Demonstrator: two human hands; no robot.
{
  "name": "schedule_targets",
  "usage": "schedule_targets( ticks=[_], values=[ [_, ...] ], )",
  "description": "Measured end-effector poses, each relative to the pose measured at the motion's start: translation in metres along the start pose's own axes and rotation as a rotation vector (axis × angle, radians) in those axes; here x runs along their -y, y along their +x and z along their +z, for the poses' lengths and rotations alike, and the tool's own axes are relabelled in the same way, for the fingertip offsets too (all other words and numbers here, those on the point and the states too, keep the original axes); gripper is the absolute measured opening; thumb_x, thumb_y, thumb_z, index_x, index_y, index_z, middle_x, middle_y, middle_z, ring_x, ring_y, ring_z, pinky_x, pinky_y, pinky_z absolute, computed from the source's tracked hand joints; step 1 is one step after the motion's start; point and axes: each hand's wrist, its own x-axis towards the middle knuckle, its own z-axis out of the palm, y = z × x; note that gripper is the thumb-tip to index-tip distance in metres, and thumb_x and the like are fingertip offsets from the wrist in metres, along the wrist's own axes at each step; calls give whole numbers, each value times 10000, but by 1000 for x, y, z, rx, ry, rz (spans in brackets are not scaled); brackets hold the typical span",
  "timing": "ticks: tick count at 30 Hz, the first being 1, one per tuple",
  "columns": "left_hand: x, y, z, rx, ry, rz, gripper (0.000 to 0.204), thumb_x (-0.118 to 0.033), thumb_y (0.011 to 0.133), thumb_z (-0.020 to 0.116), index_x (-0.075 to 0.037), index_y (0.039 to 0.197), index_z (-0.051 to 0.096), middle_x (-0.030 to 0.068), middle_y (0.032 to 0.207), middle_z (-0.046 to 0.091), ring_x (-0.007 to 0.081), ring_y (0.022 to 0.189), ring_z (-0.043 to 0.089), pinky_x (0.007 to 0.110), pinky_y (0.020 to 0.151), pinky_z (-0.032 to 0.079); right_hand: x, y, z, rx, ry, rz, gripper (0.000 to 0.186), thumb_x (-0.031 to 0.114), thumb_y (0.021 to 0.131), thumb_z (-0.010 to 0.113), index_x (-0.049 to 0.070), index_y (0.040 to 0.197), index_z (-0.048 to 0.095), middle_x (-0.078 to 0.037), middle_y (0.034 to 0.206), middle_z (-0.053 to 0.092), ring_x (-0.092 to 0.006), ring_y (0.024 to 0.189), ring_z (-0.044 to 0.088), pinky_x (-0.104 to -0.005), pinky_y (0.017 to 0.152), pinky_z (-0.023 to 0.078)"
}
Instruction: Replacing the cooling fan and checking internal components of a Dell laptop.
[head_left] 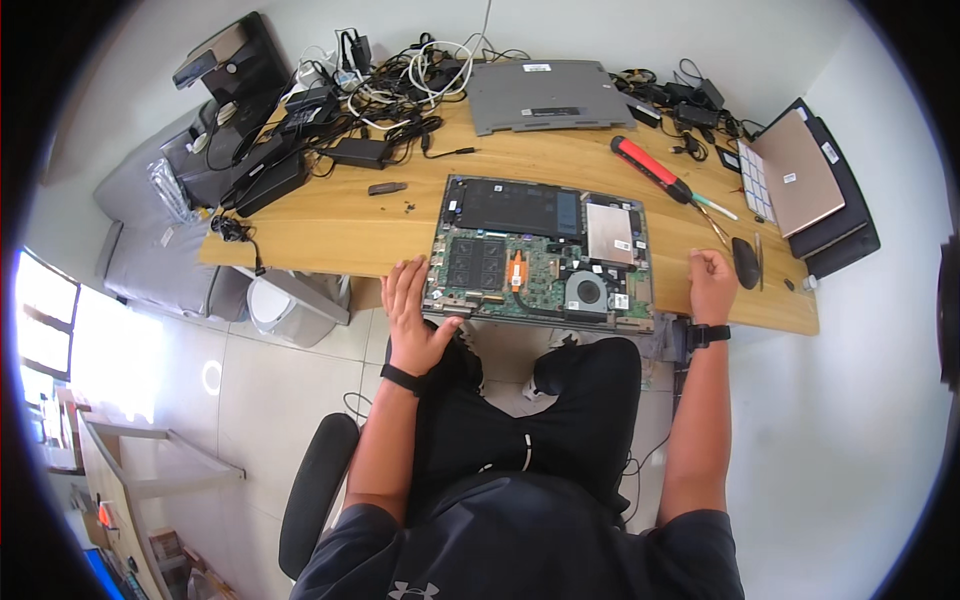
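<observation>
An opened laptop base (632, 285) lies on the wooden table in front of me, its inside facing up. It shows a black battery (510, 207), a green circuit board, a round fan (586, 291), an orange piece (516, 270) and a silver drive (609, 235). My left hand (408, 315) is open, fingers spread along the laptop's left edge, thumb by its near left corner. My right hand (712, 288) rests at the table to the right of the laptop, apart from it, fingers curled closed. Whatever lies inside those fingers, if anything, is hidden.
Beyond the laptop lies a grey bottom cover (550, 95). A red-and-black handled tool (650, 168) and a black mouse (745, 263) are at the right. Tangled cables and adapters (360, 152) fill the back left. Small screws (409, 208) lie near a dark stick (387, 188).
</observation>
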Motion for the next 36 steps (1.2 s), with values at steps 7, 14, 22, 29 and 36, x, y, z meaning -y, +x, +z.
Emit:
schedule_targets(
  ticks=[7, 14, 22, 29, 36],
  values=[
    [0, 0, 0, 14, -6, -5, 917, -695, 924, 653, -2, 1509, 514, 170, 1571, 519, 417, 1530, 351, 602, 1286, 169, 1, -1, -2, -4, -30, 6, 230, 187, 1011, 729, 23, 858, 677, 65, 669, 567, -19, 590, 465, -227, 545, 344],
    [2, -1, 1, 1, 5, 10, 934, -662, 898, 701, -2, 1528, 502, 161, 1576, 523, 407, 1531, 368, 598, 1287, 171, 2, 0, -2, -4, -39, 24, 231, 199, 1005, 735, 19, 869, 687, 52, 673, 581, -27, 597, 483, -227, 556, 360],
    [2, -1, 2, -1, 5, 6, 954, -697, 899, 687, -3, 1529, 505, 158, 1578, 521, 406, 1533, 364, 598, 1286, 172, 2, -1, -2, -10, -63, 0, 231, 195, 1008, 734, 14, 874, 684, 46, 674, 589, -29, 603, 490, -224, 563, 367],
    [1, -1, 1, 10, 13, 4, 931, -697, 920, 657, 6, 1512, 511, 171, 1576, 519, 416, 1533, 352, 602, 1286, 169, 4, -2, -1, 6, -1, 34, 213, 175, 1013, 729, 14, 881, 683, 50, 692, 589, -26, 613, 491, -221, 568, 365],
    [2, -1, 3, 4, 0, 5, 927, -702, 923, 650, 7, 1505, 514, 173, 1568, 524, 415, 1525, 360, 600, 1285, 169, 4, -2, -3, 1, -56, 21, 216, 176, 1013, 729, 12, 880, 680, 52, 696, 587, -26, 619, 492, -223, 573, 368]
  ],
)
